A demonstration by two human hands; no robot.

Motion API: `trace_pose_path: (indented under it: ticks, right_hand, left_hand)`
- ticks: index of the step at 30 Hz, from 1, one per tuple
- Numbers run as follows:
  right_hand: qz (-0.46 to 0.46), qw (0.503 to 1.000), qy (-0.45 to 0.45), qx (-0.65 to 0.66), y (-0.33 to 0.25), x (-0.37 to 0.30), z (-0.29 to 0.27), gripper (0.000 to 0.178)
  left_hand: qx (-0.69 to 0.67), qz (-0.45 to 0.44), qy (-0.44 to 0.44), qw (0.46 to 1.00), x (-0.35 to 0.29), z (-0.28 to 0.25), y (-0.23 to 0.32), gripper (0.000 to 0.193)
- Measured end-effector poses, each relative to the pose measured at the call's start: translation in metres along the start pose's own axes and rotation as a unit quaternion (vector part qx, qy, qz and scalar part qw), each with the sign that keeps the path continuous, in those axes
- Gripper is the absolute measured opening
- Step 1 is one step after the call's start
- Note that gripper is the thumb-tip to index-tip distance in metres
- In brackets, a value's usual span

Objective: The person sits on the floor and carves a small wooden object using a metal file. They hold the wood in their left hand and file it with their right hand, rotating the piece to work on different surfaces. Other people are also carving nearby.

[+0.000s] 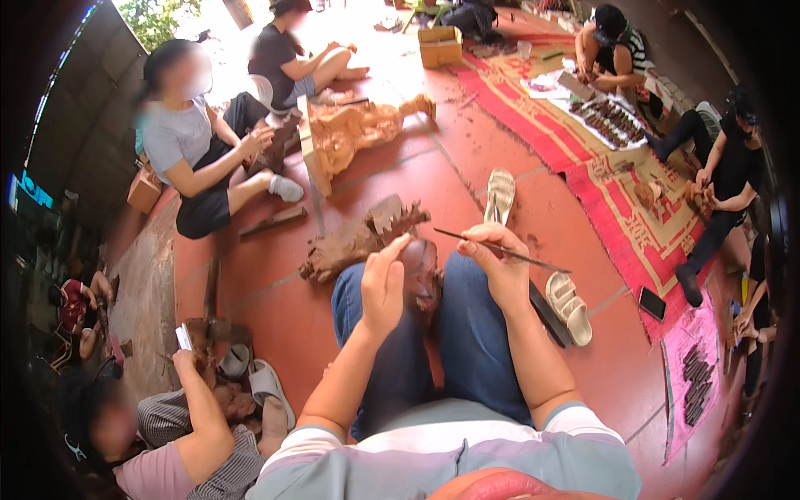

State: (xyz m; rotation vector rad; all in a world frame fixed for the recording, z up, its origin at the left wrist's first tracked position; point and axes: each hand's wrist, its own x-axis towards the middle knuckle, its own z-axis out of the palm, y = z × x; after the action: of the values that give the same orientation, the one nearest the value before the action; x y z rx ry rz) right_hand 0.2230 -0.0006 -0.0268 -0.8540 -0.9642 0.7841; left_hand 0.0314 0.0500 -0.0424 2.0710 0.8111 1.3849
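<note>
On the far left, a reddish-tan, straight-sided box (145, 190) stands beside a seated person in a grey shirt (185, 142); its contents cannot be made out. Right of that person lies a large carving of pale orange wood (354, 137), its rounded, deeply cut forms rising from a flat, slab-like base. Nearer, a rough, dark brown piece of wood (362, 239) with a jagged, spiky edge lies on the smooth red tile floor (275, 275).

The left hand (383, 290) has its fingers extended and grasps nothing, just beside a smooth, glossy, reddish-brown carved block (423, 279); whether they touch is unclear. That block sits between the knees of the wearer's blue denim trousers (475, 333). Far beyond it stands a yellow rectangular crate (440, 52), its contents too small to tell.

The right hand (498, 265) pinches a slim, dark, straight rod (533, 261) between thumb and fingers, one end near the block. Further right, a red-and-tan patterned woven mat (612, 196) bears a white sheet with rows of dark, narrow tools (607, 121). Nearer right, dark sticks (698, 383) lie grouped on a bright pink cloth (679, 421).
</note>
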Motion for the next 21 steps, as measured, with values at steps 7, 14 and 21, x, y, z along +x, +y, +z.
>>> trace_pose_path:
  ticks: [7,14,21]
  right_hand:
    - [0.026,1.0,-0.013,-0.01,-0.002,-0.013,0.002,0.013]
    - [-0.029,0.99,-0.112,-0.079,0.0,-0.018,0.007,0.012]
    - [0.016,0.999,0.04,0.009,-0.004,-0.009,-0.021,0.011]
  left_hand:
    - [-0.147,-0.163,0.003,0.976,-0.013,0.001,-0.005,0.052]
    - [-0.166,-0.165,0.01,0.972,-0.015,0.001,-0.008,0.053]
    - [-0.172,-0.172,0.019,0.97,-0.014,0.002,-0.01,0.053]
